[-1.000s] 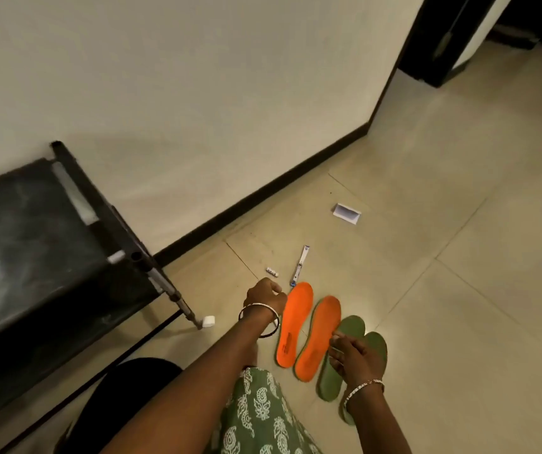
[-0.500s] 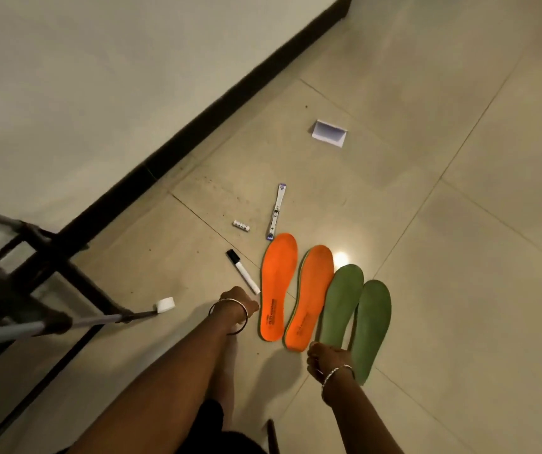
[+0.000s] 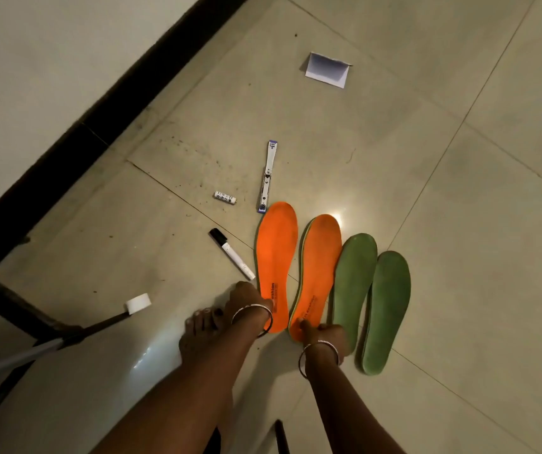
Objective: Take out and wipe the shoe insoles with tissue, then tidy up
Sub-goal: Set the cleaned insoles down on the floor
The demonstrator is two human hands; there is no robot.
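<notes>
Four insoles lie flat on the tiled floor, side by side with the heels toward the person: the first orange insole, the second orange insole touching it, then the inner green insole and the outer green insole. The left hand is down at the heel of the first orange insole, but I see only its back, so I cannot tell if the fingers grasp the edge or only rest there. The right hand has its thumb on top of the heel of the second orange insole, and it seems to pinch this heel; the other fingers are hidden. I think these insoles are very light, thin and bendable, with a foam body that will flop if lifted by one end. The heel is the thicker, stiffer part, so it is a sensible place to take hold, perhaps with a second support under the middle. No tissue is visible here. A marker, an opened stapler and a folded paper lie further away.
</notes>
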